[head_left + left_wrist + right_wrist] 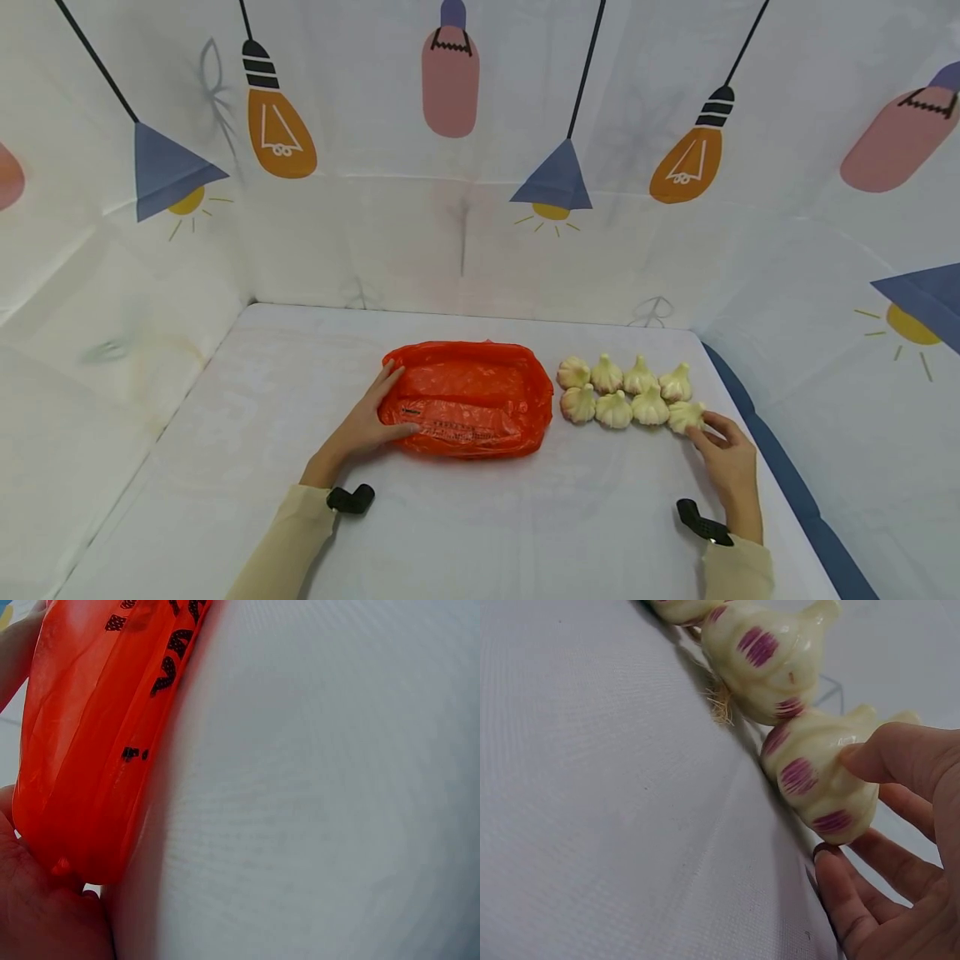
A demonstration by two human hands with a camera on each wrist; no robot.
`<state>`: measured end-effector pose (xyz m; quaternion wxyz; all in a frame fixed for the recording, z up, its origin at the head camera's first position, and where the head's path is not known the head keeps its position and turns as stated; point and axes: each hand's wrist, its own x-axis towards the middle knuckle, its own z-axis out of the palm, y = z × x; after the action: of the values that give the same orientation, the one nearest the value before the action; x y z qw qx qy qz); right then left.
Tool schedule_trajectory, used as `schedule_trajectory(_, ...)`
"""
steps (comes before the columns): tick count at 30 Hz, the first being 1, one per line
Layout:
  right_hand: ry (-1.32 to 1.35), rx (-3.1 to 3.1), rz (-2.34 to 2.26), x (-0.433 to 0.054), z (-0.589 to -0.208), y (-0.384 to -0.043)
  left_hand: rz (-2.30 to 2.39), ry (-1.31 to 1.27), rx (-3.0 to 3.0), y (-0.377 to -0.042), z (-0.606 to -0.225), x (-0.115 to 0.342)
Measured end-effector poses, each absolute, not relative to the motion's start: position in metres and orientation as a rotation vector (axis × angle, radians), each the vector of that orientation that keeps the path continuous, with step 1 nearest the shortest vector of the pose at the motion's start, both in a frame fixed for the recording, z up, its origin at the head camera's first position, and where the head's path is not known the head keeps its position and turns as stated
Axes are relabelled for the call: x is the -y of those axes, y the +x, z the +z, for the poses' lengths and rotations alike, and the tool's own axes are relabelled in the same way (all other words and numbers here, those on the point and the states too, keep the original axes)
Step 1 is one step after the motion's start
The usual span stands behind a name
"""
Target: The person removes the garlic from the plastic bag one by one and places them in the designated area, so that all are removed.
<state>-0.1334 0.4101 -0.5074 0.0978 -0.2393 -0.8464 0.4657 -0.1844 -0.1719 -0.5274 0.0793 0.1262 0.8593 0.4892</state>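
Note:
A red plastic bag (pixel 472 375) with black print lies spread in a rounded oblong shape, its rim raised around a sunken middle. My left hand (pixel 367 421) holds its left end, thumb on the front side and fingers at the back left edge; in the left wrist view the palm (pixel 45 907) sits against the bag's end. To the right, several pale garlic bulbs (pixel 613 408) stand in two rows, stems up. My right hand (pixel 723 458) pinches the garlic bulb (pixel 825 776) at the right end of the front row, thumb on its upper side. Purple streaks mark the bulbs.
The white-covered table (pixel 517 533) bears the bag and bulbs. A patterned cloth (pixel 465 225) hangs behind and at both sides. Dark blue material (pixel 787 467) runs along the table's right edge. Black straps with camera mounts (pixel 351 499) sit on both wrists.

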Motion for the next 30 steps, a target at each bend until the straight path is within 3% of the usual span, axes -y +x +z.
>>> schedule_trajectory(30, -0.653, 2.647, 1.343, -0.4148, -0.505, -0.1303, 1.444, 0.368, -2.57, -0.1854, -0.5257, 0.1724)
